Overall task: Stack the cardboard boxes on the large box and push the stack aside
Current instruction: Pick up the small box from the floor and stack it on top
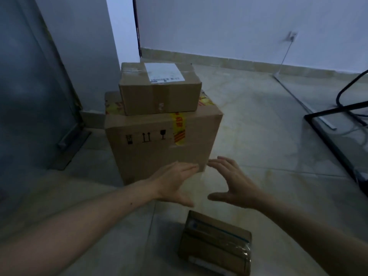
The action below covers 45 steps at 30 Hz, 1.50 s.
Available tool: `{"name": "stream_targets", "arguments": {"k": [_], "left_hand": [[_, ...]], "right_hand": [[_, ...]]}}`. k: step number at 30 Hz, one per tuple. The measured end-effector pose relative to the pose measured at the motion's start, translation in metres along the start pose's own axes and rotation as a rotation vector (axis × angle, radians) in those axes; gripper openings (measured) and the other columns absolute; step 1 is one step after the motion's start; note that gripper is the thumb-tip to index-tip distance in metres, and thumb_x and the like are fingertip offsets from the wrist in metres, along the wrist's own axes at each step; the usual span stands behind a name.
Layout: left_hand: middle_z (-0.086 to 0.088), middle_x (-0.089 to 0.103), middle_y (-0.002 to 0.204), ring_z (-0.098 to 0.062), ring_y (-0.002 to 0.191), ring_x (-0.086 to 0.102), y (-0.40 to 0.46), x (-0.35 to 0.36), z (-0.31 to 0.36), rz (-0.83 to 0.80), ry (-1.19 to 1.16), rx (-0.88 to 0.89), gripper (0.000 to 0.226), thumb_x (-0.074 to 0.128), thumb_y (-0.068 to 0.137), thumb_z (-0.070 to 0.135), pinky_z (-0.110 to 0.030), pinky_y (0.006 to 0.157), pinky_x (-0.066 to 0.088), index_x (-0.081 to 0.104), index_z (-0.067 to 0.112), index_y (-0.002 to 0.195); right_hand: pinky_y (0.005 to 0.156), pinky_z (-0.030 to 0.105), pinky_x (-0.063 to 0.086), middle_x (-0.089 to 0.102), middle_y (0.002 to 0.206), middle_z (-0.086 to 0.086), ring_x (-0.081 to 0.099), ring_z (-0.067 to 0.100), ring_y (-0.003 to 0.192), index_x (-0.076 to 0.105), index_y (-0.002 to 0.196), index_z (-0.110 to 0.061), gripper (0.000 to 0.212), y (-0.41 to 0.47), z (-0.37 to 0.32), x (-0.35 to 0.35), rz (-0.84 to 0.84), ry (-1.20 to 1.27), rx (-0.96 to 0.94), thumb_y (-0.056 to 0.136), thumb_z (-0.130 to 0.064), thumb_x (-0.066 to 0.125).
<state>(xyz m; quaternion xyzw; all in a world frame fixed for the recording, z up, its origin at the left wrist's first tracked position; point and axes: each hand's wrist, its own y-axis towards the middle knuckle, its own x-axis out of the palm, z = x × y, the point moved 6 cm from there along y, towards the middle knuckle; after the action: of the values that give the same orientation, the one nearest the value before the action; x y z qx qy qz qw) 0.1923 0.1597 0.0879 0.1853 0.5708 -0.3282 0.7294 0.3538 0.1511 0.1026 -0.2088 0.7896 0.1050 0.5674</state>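
Note:
A large cardboard box (159,144) with yellow tape and handling symbols stands on the tiled floor. On its top rests a medium cardboard box (159,96) bearing a white shipping label. A small taped cardboard box (216,244) lies on the floor near me, below my hands. My left hand (175,182) is open, fingers stretched toward the large box's lower right corner. My right hand (233,184) is open too, fingers spread, just right of that corner. Neither hand holds anything.
A grey door or cabinet (33,86) stands at the left, close to the large box. A black metal frame (336,142) and cables lie at the right. A white wall with a socket (291,35) and a hanging cord runs along the back.

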Motion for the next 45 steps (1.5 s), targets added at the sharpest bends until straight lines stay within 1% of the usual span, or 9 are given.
{"name": "stream_targets", "arguments": {"k": [5,11,14,16,22,28,35,39,45], "left_hand": [[-0.005,-0.003,0.163,-0.023,0.15,-0.002,-0.005,0.091,0.028,-0.293,0.007,-0.033,0.128,0.069,0.06,0.071,-0.037,0.118,0.0,-0.003,0.017,0.152],[-0.012,0.009,0.159,-0.03,0.145,0.013,-0.008,0.137,0.042,-0.292,0.077,-0.052,0.133,0.08,0.056,0.058,-0.043,0.119,0.014,0.0,0.01,0.151],[-0.01,0.026,0.15,-0.028,0.134,0.029,-0.005,0.136,0.042,-0.245,0.06,-0.065,0.127,0.081,0.054,0.057,-0.04,0.11,0.033,0.011,0.009,0.148],[-0.008,0.029,0.147,-0.026,0.131,0.031,-0.004,0.13,0.038,-0.226,0.051,-0.081,0.125,0.081,0.053,0.057,-0.04,0.102,0.04,0.014,0.01,0.147],[-0.005,0.026,0.145,-0.025,0.133,0.027,-0.001,0.069,0.02,-0.091,0.069,-0.106,0.124,0.079,0.05,0.055,-0.042,0.097,0.046,0.014,0.013,0.147],[-0.004,0.012,0.141,-0.029,0.133,0.022,0.002,-0.026,0.011,0.04,0.073,-0.13,0.132,0.078,0.051,0.058,-0.046,0.098,0.047,0.002,0.017,0.15],[-0.008,0.027,0.139,-0.024,0.128,0.03,-0.005,-0.165,0.022,0.303,0.08,-0.057,0.119,0.081,0.056,0.053,-0.046,0.101,0.043,0.015,0.016,0.147],[-0.012,0.03,0.139,-0.028,0.128,0.032,-0.012,-0.247,0.015,0.426,0.058,-0.043,0.111,0.082,0.056,0.051,-0.044,0.106,0.038,0.026,0.015,0.145],[-0.013,0.032,0.141,-0.029,0.13,0.034,-0.028,-0.353,-0.021,0.522,0.115,-0.136,0.095,0.077,0.064,0.052,-0.036,0.104,0.035,0.034,0.025,0.145]], "right_hand": [[0.121,0.045,0.009,0.007,0.164,-0.003,-0.002,0.026,0.15,0.005,0.153,-0.024,0.119,-0.062,0.027,0.084,-0.387,-0.153,0.145,0.064,-0.071,0.066],[0.117,0.057,0.017,0.003,0.162,0.006,0.004,0.037,0.148,-0.014,0.151,-0.019,0.145,-0.106,0.047,0.126,-0.551,-0.279,0.192,0.049,-0.074,0.073],[0.104,0.052,0.039,0.023,0.15,0.011,0.031,0.034,0.132,-0.013,0.151,-0.019,0.143,-0.108,0.051,0.128,-0.501,-0.328,0.21,0.051,-0.06,0.08],[0.097,0.047,0.046,0.029,0.143,0.01,0.036,0.03,0.124,-0.009,0.151,-0.018,0.138,-0.105,0.051,0.123,-0.442,-0.287,0.221,0.053,-0.055,0.081],[0.104,0.037,0.041,0.031,0.143,0.006,0.034,0.026,0.126,0.01,0.148,-0.012,0.129,-0.075,0.047,0.068,-0.215,-0.142,0.219,0.049,-0.05,0.083],[0.101,0.041,0.043,0.032,0.136,0.002,0.035,0.024,0.12,0.019,0.144,-0.02,0.123,-0.047,0.026,-0.031,-0.04,-0.01,0.181,0.043,-0.041,0.087],[0.108,0.045,0.04,0.035,0.137,0.004,0.037,0.022,0.123,0.023,0.145,-0.019,0.124,-0.015,-0.007,-0.166,0.051,-0.011,0.088,0.044,-0.034,0.094],[0.106,0.032,0.035,0.029,0.145,0.005,0.033,0.019,0.127,0.022,0.148,-0.02,0.119,0.006,-0.032,-0.245,0.148,0.047,0.047,0.052,-0.018,0.092],[0.099,0.035,0.042,0.033,0.151,0.002,0.033,0.023,0.137,0.022,0.15,-0.018,0.111,0.066,-0.068,-0.317,0.274,0.39,0.003,0.06,-0.003,0.085]]}}
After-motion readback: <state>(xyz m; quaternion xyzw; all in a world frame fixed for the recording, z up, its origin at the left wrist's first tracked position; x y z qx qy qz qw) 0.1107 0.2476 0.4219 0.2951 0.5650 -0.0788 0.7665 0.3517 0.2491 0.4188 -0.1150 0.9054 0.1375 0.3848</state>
